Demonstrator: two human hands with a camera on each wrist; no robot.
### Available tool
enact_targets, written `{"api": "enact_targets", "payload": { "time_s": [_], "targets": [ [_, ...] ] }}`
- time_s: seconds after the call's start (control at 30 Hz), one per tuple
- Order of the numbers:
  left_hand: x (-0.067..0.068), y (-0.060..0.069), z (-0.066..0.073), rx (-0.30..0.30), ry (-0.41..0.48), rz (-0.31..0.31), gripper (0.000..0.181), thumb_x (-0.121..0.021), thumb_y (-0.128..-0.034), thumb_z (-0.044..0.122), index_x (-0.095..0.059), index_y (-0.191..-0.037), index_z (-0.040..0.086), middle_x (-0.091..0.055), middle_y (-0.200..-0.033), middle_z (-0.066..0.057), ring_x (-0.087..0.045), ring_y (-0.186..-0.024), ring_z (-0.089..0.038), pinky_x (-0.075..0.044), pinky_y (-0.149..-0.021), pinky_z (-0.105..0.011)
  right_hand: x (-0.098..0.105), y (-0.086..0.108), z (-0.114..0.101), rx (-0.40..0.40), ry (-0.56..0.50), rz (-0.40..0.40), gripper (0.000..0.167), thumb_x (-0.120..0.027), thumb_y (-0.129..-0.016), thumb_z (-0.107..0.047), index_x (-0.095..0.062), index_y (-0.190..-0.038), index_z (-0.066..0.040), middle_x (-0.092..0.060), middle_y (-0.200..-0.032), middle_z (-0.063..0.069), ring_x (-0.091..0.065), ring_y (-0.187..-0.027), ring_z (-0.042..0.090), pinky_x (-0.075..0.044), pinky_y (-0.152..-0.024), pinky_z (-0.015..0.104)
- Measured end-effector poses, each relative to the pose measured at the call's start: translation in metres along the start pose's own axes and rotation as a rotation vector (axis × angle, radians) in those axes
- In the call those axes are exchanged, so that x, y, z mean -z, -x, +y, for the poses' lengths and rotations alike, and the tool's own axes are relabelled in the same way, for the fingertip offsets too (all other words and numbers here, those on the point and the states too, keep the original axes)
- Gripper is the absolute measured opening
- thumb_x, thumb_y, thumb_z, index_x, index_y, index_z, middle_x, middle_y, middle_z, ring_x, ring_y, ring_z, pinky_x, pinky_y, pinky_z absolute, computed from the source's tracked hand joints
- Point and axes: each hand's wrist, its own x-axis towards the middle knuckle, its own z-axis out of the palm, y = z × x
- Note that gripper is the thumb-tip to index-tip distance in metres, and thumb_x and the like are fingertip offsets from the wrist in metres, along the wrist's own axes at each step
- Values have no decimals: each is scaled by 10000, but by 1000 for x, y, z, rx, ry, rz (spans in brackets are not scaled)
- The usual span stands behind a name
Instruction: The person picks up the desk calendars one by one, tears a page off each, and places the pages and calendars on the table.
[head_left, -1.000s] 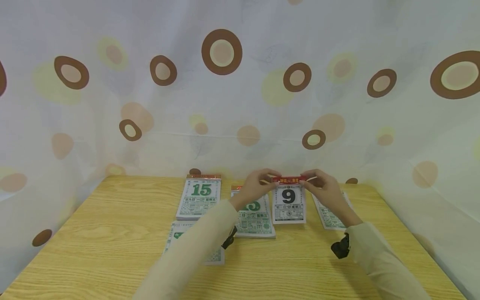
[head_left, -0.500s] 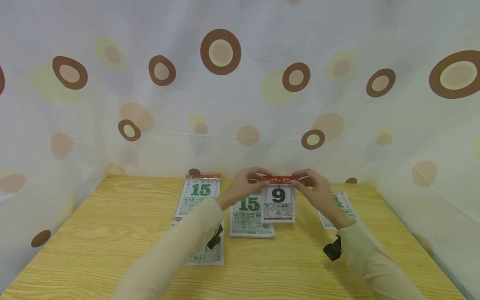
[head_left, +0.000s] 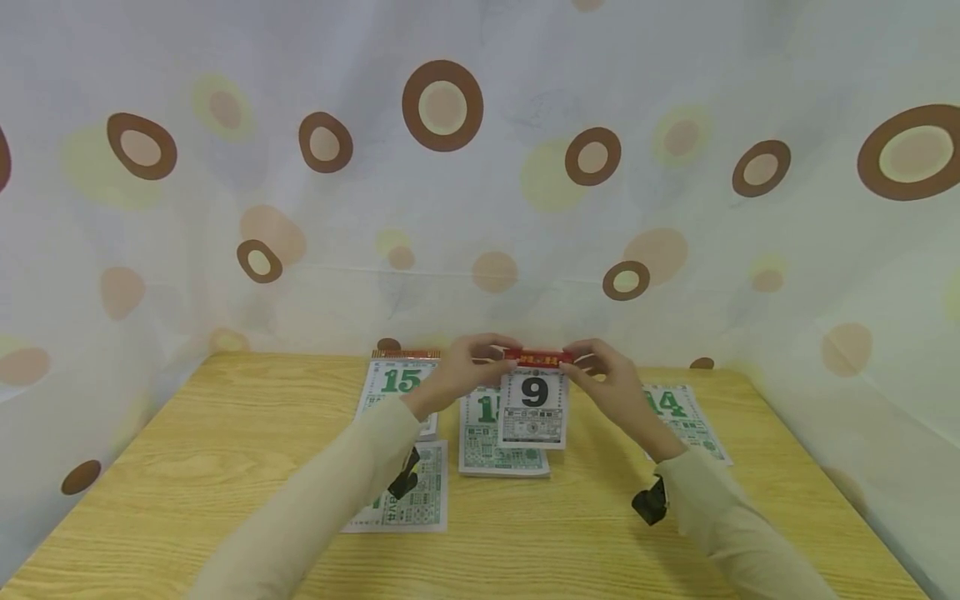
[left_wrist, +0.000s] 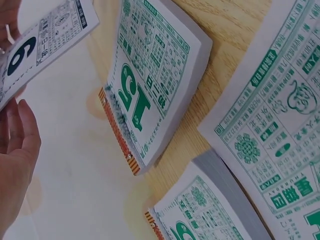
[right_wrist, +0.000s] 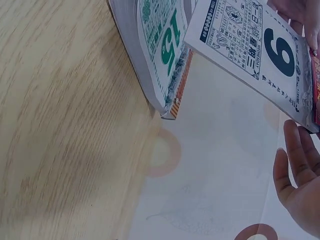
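A small tear-off calendar (head_left: 534, 417) with a black 9 and a red top strip is held up in front of me. My left hand (head_left: 468, 367) pinches the left end of the strip, and my right hand (head_left: 607, 387) pinches the right end. Behind its lower part, partly covered, lies a thick tear-off calendar pad (head_left: 480, 454) with a green 15. In the right wrist view the black 9 page (right_wrist: 280, 52) hangs tilted, near that pad's orange striped top edge (right_wrist: 174, 107). The left wrist view shows my left hand (left_wrist: 17, 155) beside the held calendar (left_wrist: 47, 42).
Another pad with a green 15 (head_left: 401, 379) lies at the back left, partly behind my left hand. Below it is a green-printed sheet (head_left: 423, 500), partly under my sleeve. A sheet with a green 14 (head_left: 690, 425) lies right on the wooden table (head_left: 562, 542). A patterned cloth (head_left: 495, 208) rises behind.
Both hands have moved left with the small calendar, which now overlaps the middle pad. More of the sheet with the green 14 shows at the right.
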Motion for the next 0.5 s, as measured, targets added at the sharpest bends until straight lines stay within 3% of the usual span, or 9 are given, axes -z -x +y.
{"api": "enact_targets", "payload": {
  "time_s": [0.27,0.5],
  "targets": [
    [14,9,3,15,1,13,333,-637,-861,254,-597,-1179,164,-613,-1117,-104,-619,-963,-210,-527,-841,-385,-7,-1,1,24,-2,-28,307,-623,-869,-141,-547,-1151,-47,-623,-1063,111,-606,-893,227,-507,-741,309],
    [24,12,8,4,9,51,294,-632,-867,225,-609,-1154,167,-624,-1095,-110,-618,-952,-199,-534,-824,-360,-6,-1,-21,34,-5,0,337,-614,-869,-101,-519,-1178,-9,-598,-1081,153,-593,-945,279,-493,-760,386]
  ]
}}
